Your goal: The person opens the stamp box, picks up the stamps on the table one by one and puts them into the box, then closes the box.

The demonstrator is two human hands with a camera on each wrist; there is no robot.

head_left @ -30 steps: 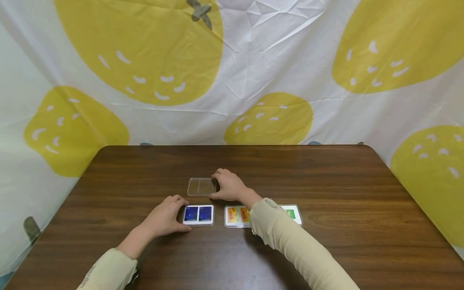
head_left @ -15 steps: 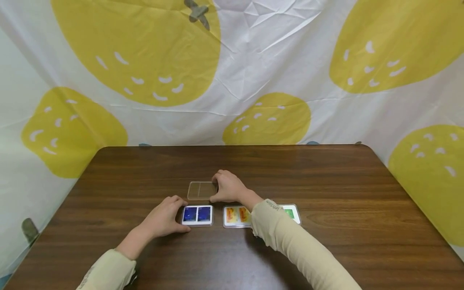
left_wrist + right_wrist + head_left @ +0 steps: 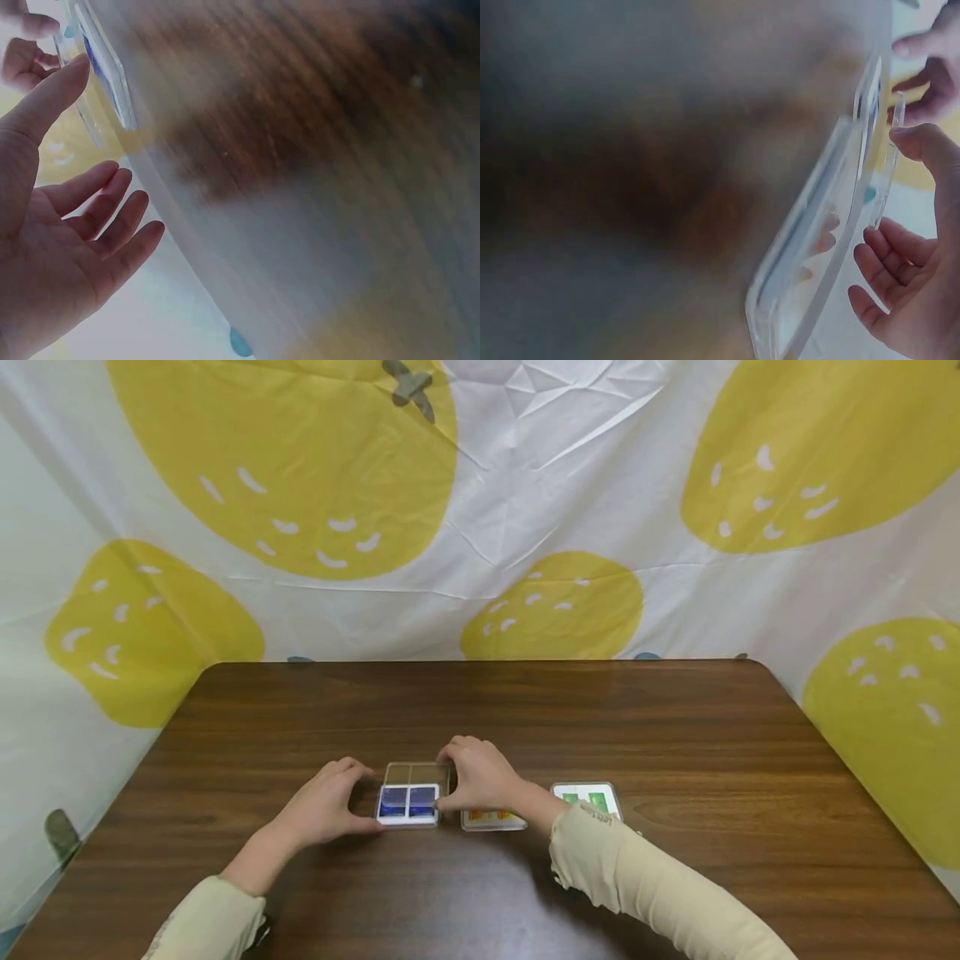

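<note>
My right hand (image 3: 483,777) pinches a clear plastic lid (image 3: 400,772) with a middle dividing line, thumb on the near side and fingers on the far side. In the right wrist view the lid (image 3: 889,176) is raised off the table, seen edge-on. From the head view it overlaps the far part of a flat clear case (image 3: 408,821) holding a white insert with two blue prints. Beside that case's left side is my left hand (image 3: 322,806), thumb and fingers spread apart, the thumb tip by the near left corner. The left wrist view shows the left palm (image 3: 64,251) with nothing in it.
Right of the blue case lies a similar case (image 3: 495,822) with orange-yellow prints, partly covered by the right hand. Farther right is another with green prints (image 3: 588,795), partly behind the sleeve. A white curtain with yellow fruit shapes (image 3: 555,606) hangs behind the wooden table (image 3: 637,718).
The right hand has brought the clear lid nearer, from behind the blue case to over its far part. The left hand has moved slightly left, its fingers leaving the case's far corner.
</note>
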